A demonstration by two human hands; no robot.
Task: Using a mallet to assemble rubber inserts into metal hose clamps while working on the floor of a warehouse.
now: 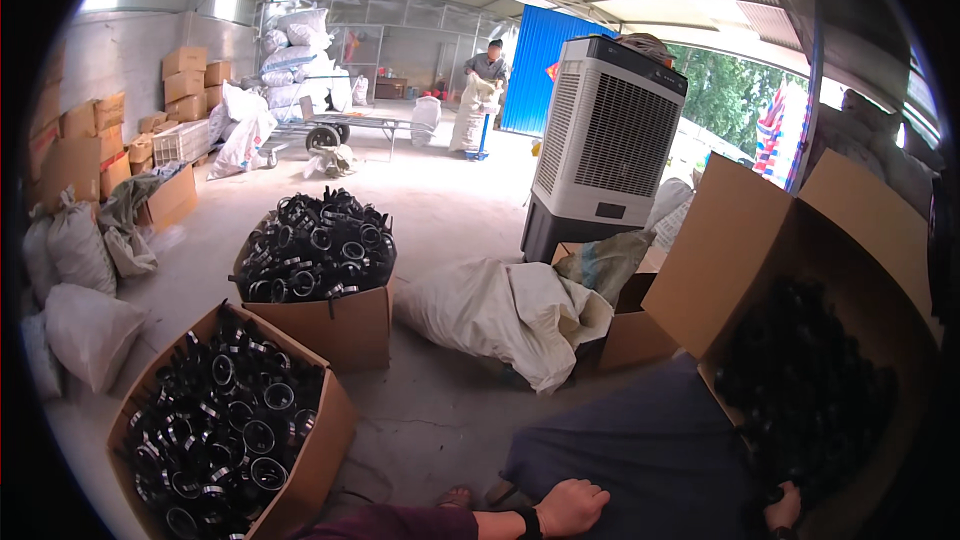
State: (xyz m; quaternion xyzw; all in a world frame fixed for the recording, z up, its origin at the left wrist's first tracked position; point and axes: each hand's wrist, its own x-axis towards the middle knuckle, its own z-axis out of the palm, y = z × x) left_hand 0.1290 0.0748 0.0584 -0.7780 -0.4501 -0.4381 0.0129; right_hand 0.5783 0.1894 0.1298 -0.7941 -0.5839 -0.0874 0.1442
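My left hand [572, 508], a black band on its wrist, lies closed on a dark blue cloth [630, 440]; whatever its curled fingers may hold is hidden. At the cloth's right edge my right hand [783, 506] is curled beside a small dark shape I cannot make out. Just beyond it, a tall open carton [725, 240] holds a heap of black parts [810, 380], deep in shadow. To my left stand two more open cartons, a near one [315, 450] and a farther one [340, 330], both heaped with black cup-shaped parts [225, 410] with shiny metal rings.
A cream woven sack [480, 315] slumps on the floor ahead, before a tall air cooler [610, 130]. White sacks [90, 330] and stacked cartons [185, 80] line the left side. Farther back are a flat cart [350, 125] and another person [485, 80] holding a sack.
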